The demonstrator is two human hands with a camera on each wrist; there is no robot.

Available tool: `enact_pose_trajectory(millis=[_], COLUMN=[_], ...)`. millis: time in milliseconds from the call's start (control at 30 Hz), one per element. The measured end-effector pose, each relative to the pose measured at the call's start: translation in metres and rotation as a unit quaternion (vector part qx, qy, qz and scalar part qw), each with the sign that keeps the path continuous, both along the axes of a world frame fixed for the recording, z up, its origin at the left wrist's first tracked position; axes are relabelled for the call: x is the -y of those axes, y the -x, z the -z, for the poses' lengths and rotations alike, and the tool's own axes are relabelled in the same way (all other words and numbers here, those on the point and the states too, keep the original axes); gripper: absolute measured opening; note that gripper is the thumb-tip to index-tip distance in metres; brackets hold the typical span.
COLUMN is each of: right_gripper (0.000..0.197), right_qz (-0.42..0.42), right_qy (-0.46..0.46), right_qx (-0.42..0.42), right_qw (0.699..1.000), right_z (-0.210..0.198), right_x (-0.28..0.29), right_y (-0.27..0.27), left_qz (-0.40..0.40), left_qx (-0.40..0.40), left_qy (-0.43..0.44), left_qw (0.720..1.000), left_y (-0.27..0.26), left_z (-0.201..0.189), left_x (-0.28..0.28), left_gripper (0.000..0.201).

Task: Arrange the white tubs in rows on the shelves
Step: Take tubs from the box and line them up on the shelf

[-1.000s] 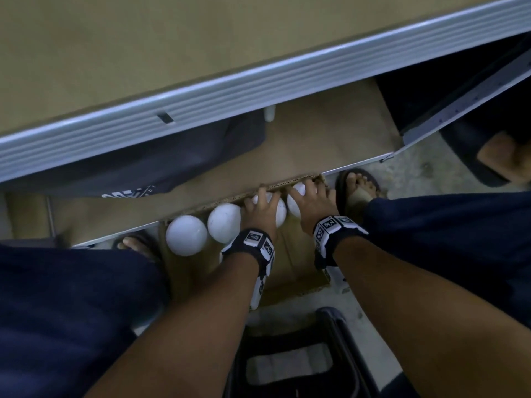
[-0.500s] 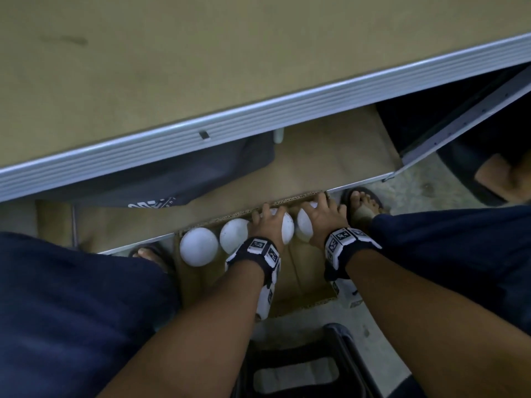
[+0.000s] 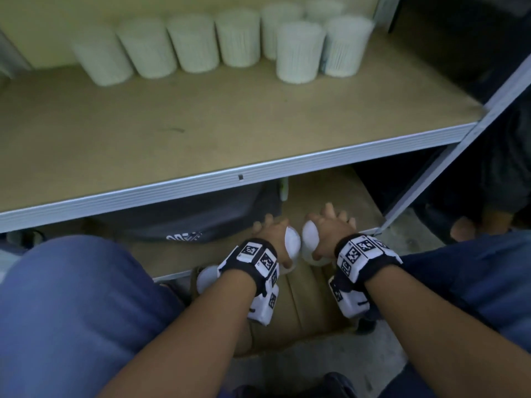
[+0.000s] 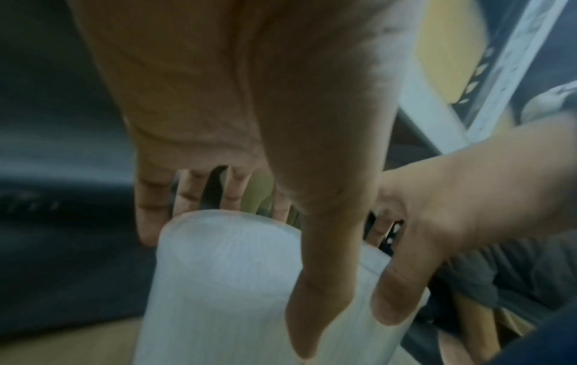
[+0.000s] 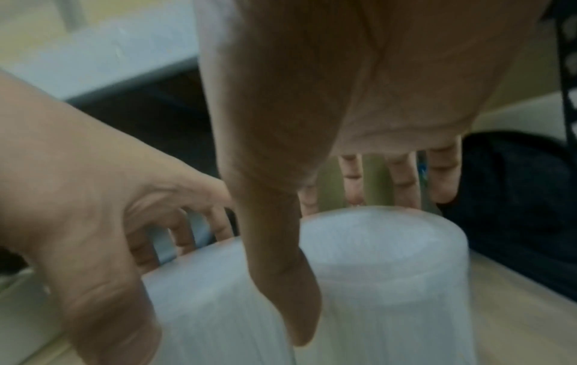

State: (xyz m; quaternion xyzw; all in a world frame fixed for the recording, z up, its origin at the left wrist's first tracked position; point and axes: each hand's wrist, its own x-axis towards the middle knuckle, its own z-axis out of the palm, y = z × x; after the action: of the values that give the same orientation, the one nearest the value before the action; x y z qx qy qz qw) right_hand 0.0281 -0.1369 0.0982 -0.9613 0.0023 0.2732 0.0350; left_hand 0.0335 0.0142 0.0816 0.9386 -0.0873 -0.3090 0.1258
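Several white ribbed tubs (image 3: 241, 38) stand in a row at the back of the wooden shelf (image 3: 201, 124), with two more in front at the right. Below the shelf's front edge, my left hand (image 3: 275, 239) grips a white tub (image 3: 292, 242). Beside it my right hand (image 3: 324, 234) grips another white tub (image 3: 310, 238). The two held tubs are close together. In the left wrist view my thumb lies over the tub (image 4: 218, 284); the right wrist view shows the same grasp on its tub (image 5: 390, 271). One more tub (image 3: 207, 278) lies in the cardboard box (image 3: 298, 305).
A dark bag (image 3: 186, 219) fills the lower shelf under the shelf rail (image 3: 241, 170). A slanted metal upright (image 3: 459, 150) bounds the right side. Another person's foot (image 3: 465, 229) is at the far right. My knees flank the box, and a dark stool (image 3: 339, 383) is below.
Both hands have lifted a tub each out of the box and risen toward the shelf edge. The head view has tilted up, so the shelf top and its tubs now show.
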Motion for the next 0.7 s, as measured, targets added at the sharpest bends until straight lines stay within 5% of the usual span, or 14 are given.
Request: enact_pose_trajectory(millis=[400,700], right_gripper=[0.076,0.073], right_qz=[-0.009,-0.028], right_qy=[-0.080,-0.215], right_qx=[0.157,0.300], right_qw=[0.984,0.929], right_z=[-0.141,-0.223], right_x=[-0.005,-0.025], right_y=[0.041,0.033], left_qz=[0.001,-0.061], left_qx=[0.138,0.267], left_qy=[0.069,0.129], left_qw=[0.988,0.953], left_y=[0.028,0.030], left_z=[-0.148,-0.248], left_x=[-0.031,-0.078], left_gripper=[0.082,0.079])
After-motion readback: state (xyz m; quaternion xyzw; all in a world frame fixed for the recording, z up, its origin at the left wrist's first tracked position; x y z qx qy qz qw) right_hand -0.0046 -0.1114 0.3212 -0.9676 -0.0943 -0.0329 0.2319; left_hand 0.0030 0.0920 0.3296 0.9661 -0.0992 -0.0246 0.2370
